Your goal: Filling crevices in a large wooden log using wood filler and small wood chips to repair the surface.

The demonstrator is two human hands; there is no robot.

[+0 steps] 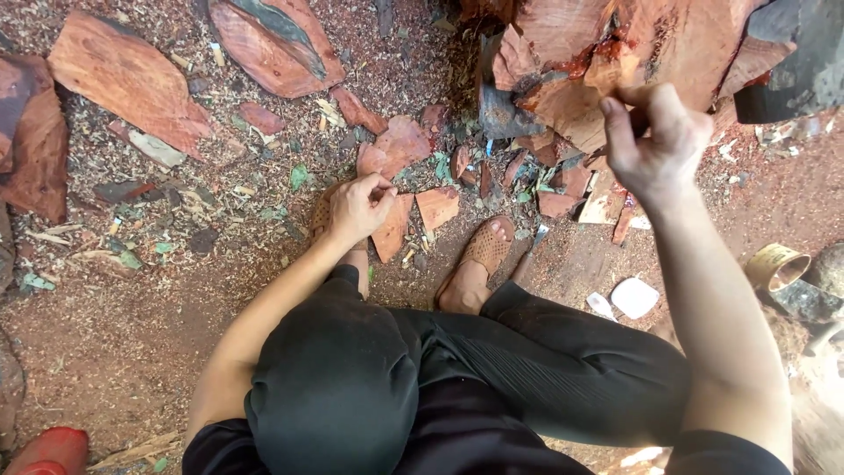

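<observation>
**A:** What does the view from above show?

**B:** A person in black trousers sits low on a dirt floor (114, 343) strewn with sawdust and wood scraps. Both knees are bent, and a foot in a woven tan sandal (482, 252) points forward between them.

**A:** Where is the left hand?

**B:** The left hand (356, 209) reaches down near the ground, just ahead of the left knee. Its fingers (380, 189) are pinched together on the upper edge of a flat reddish wood chip (392, 230), which leans on the floor just beside the hand.

**A:** And the right hand?

**B:** The right hand (658, 141) is raised higher, at the upper right. Its fingers are curled closed around something dark, perhaps a handle; what it is cannot be told. It sits right in front of a big reddish wood block (580, 62) with rough, freshly cut faces.

**A:** What else lies around?

**B:** More reddish chips are scattered between the hands, one (437, 208) just right of the held chip. Large flat slabs of the same wood (127, 84) lie at the upper left. A small white block (634, 297) rests on the floor near the right knee, a yellowish ring-shaped thing (776, 266) sits at the right edge, and something red (53, 450) shows in the lower left corner.
</observation>
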